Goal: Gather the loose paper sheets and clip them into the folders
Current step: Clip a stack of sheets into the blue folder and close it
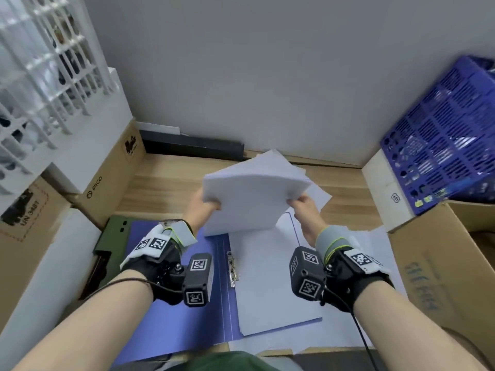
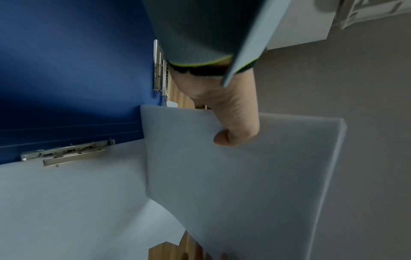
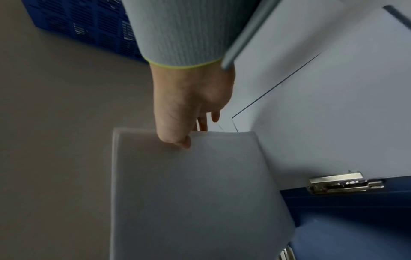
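A stack of white paper sheets [image 1: 251,191] is held tilted in the air above the desk. My left hand [image 1: 207,203] grips its left edge, thumb on top [image 2: 224,139]. My right hand [image 1: 302,204] pinches its right edge [image 3: 177,140], thumb on the sheets. Below lies an open blue folder [image 1: 171,311] with a metal clip [image 1: 232,269] at its spine and white sheets [image 1: 273,285] lying in its right half. The stack [image 2: 240,184] hangs over these sheets; the clip [image 2: 66,153] shows beside it. More loose sheets [image 1: 318,194] lie behind the stack.
Cardboard boxes [image 1: 107,178] stand at the left, with a white wire rack [image 1: 40,76] above them. At the right a blue plastic crate [image 1: 442,145] sits on a large cardboard box [image 1: 442,263]. A green item [image 1: 112,236] lies left of the folder. The wall is close behind.
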The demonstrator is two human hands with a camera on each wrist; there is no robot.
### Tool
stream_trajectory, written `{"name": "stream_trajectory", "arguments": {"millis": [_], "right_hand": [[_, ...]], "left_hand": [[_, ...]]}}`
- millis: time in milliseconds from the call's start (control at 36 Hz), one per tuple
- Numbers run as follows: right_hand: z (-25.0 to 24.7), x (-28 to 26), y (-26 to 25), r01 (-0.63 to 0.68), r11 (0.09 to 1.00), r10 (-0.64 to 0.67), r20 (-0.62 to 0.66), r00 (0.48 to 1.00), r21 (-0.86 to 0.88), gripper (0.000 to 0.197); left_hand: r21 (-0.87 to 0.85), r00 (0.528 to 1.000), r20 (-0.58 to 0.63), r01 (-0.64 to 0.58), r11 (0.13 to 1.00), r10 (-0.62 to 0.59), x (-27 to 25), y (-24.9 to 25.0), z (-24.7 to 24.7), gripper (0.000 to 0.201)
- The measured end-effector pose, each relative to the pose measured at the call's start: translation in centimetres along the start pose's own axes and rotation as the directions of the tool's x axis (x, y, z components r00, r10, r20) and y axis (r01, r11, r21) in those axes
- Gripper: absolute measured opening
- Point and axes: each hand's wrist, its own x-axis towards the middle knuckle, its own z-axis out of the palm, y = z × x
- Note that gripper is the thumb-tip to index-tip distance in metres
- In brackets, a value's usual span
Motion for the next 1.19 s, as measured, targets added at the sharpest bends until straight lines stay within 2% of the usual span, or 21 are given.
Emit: {"name": "stream_trajectory", "arguments": {"millis": [111,194,361,444,528,583,667,833,917,1028,1083,1167,1194], "right_hand": [[0.5,-0.4,-0.4,0.012,1.0,-0.012,0.002,1.0,-0.006,0.035],[0.8,-0.2,-1.9,0.067,0.997,-0.065,-0.04,0.997,0.047,0.035],[0.3,-0.2,-3.1,0.135,0.982,-0.12,-0.118,0.986,0.131,0.032],[-0.1,-0.2,-0.9,0.042,0.998,-0.038,-0.067,0.997,0.054,0.032],[0.0,-0.3,1.5,-0.107,0.991,0.112,0.057,0.992,-0.079,0.035],[0.2,-0.1,2.0,-0.099,0.989,0.114,0.133,0.985,-0.114,0.041],[0.0,0.1,0.9,-0.052,0.987,0.075,0.154,0.985,-0.15,0.038],[-0.6,1.2,-1.2,0.076,0.989,-0.064,0.103,0.993,-0.125,0.024],[-0.9,2.5,-3.2,0.168,0.986,-0.167,0.05,0.985,-0.015,0.019],[-1.5,3.0,-5.5,0.234,0.97,-0.238,0.059,0.969,0.067,0.009],[-2.0,3.4,-4.9,0.211,0.975,-0.216,0.073,0.974,0.064,0.015],[-2.4,3.6,-1.8,0.097,0.995,-0.091,0.151,0.984,-0.033,0.039],[-2.5,3.5,-0.6,0.045,0.996,-0.029,0.191,0.981,-0.08,0.042]], "left_hand": [[-0.017,0.999,-0.028,-0.024,1.0,0.023,-0.1,0.8,0.6,0.022],[-0.102,0.997,-0.077,-0.014,0.995,0.007,-0.2,2.6,0.8,0.011],[-0.162,0.995,-0.093,-0.06,0.985,0.045,-0.2,4.3,0.9,0.012],[-0.086,0.997,-0.053,-0.055,0.995,0.051,-0.8,2.6,0.9,0.019],[0.01,1.0,-0.019,0.017,1.0,-0.017,-1.5,0.7,0.7,0.024],[0.07,0.997,-0.013,0.072,0.995,-0.071,-1.6,0.0,0.6,0.028],[0.113,0.993,-0.057,0.106,0.988,-0.1,-1.6,-0.2,0.3,0.029],[0.058,0.98,-0.189,-0.045,0.997,0.056,-1.0,1.8,1.0,0.026],[0.016,0.965,-0.221,-0.143,0.99,0.143,-0.8,3.8,1.6,0.025],[-0.054,0.947,-0.265,-0.205,0.977,0.184,-0.6,5.5,1.8,0.025],[-0.116,0.946,-0.271,-0.217,0.969,0.179,-0.9,5.4,2.5,0.028],[-0.083,0.969,-0.229,-0.109,0.991,0.088,-1.7,3.2,3.5,0.034],[-0.065,0.975,-0.215,-0.064,0.996,0.049,-1.9,2.2,3.7,0.037]]}}
